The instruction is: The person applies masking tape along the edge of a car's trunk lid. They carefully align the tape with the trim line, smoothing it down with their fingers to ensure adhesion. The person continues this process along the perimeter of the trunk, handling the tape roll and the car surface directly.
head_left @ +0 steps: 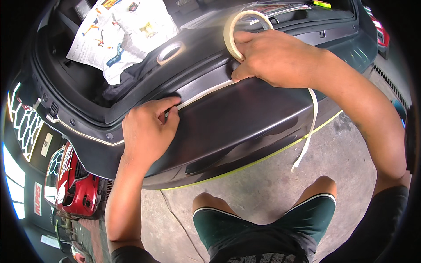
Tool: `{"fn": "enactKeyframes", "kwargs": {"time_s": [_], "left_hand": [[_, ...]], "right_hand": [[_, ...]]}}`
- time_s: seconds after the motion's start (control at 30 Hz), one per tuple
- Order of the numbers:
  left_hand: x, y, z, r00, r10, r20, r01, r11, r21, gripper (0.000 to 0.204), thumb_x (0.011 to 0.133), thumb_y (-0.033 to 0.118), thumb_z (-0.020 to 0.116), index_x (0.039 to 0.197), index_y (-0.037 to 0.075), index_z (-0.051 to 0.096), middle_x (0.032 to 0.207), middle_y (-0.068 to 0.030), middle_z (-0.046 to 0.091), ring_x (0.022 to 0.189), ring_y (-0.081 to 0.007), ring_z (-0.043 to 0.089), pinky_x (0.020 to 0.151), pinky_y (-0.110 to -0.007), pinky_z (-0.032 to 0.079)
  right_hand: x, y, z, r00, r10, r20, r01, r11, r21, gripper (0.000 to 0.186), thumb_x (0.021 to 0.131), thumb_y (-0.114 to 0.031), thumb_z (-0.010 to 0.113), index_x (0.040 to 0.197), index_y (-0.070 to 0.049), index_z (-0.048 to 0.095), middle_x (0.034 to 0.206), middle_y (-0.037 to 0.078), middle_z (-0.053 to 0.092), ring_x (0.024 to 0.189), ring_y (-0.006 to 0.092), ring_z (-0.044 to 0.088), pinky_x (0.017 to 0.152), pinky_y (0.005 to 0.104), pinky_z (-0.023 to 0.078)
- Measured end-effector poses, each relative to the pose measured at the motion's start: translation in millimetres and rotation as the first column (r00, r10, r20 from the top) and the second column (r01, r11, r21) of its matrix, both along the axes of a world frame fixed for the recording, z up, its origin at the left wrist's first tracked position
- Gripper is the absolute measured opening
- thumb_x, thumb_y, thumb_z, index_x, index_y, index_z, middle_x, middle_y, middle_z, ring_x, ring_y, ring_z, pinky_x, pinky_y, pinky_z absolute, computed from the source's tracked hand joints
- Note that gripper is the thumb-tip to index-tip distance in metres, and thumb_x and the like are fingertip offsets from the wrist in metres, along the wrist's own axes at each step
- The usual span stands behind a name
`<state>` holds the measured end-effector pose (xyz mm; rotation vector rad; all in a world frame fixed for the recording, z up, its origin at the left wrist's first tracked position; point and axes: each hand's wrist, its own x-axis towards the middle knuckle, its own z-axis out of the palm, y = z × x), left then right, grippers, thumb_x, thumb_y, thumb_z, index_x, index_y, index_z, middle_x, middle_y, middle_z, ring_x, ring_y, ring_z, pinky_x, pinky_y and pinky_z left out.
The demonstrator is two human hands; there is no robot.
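Note:
A narrow strip of cream masking tape (206,93) runs along the rear sill of a dark car, below the open boot. At its left end my left hand (149,127) is closed, thumb and index finger pressed about the strip. My right hand (280,59) grips a roll of masking tape (229,37), fingers reaching into its ring. The right thumb tip meets the strip at the sill. From beneath the right wrist hangs a loose length of tape (314,118). Farther left, more tape (83,130) follows the sill edge up to the left hand.
Inside the boot edge rests another tape roll (171,53), beside crumpled newspaper (127,37). A yellow-green band (245,167) edges the lower bumper (228,153). The concrete floor (175,210) lies below, with a red car (79,188) at the left and another car (380,33) at far right.

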<state>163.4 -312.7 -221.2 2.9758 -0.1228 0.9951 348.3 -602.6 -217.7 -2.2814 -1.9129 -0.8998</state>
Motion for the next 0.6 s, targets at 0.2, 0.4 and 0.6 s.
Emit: {"fn": "enactKeyframes", "kwargs": {"time_s": [0.2, 0.4, 0.6], "left_hand": [[31, -22, 12, 0.946, -0.249, 0.209, 0.111, 0.852, 0.512, 0.033, 0.078, 0.030, 0.103, 0.101, 0.016, 0.083, 0.111, -0.0049, 0.067, 0.108, -0.0273, 0.068, 0.090, -0.044, 0.050], [61, -21, 11, 0.949, -0.261, 0.179, 0.163, 0.888, 0.429, 0.050, 0.075, 0.029, 0.105, 0.114, 0.021, 0.077, 0.146, -0.0066, 0.056, 0.139, -0.0350, 0.054, 0.113, -0.056, 0.038], [67, -22, 12, 0.972, -0.205, 0.112, 0.155, 0.925, 0.346, 0.061, 0.074, 0.023, 0.106, 0.123, 0.020, 0.070, 0.155, -0.0084, 0.054, 0.148, -0.0383, 0.051, 0.120, -0.057, 0.037]], "right_hand": [[5, 3, -7, 0.998, 0.050, 0.038, -0.052, 0.997, 0.049, 0.040, 0.086, -0.003, 0.083, 0.123, -0.017, 0.090, 0.113, 0.007, 0.081, 0.131, 0.0268, 0.069, 0.100, 0.0442, 0.063], [-1, -3, -12, 0.986, 0.030, 0.163, -0.042, 0.997, 0.066, 0.026, 0.088, -0.009, 0.082, 0.112, -0.015, 0.089, 0.117, 0.003, 0.080, 0.127, 0.0249, 0.070, 0.095, 0.0415, 0.065], [2, 0, -17, 0.970, 0.043, 0.241, -0.068, 0.993, 0.094, 0.017, 0.086, -0.013, 0.083, 0.102, -0.012, 0.090, 0.112, 0.001, 0.080, 0.122, 0.0230, 0.071, 0.090, 0.0393, 0.067]]}}
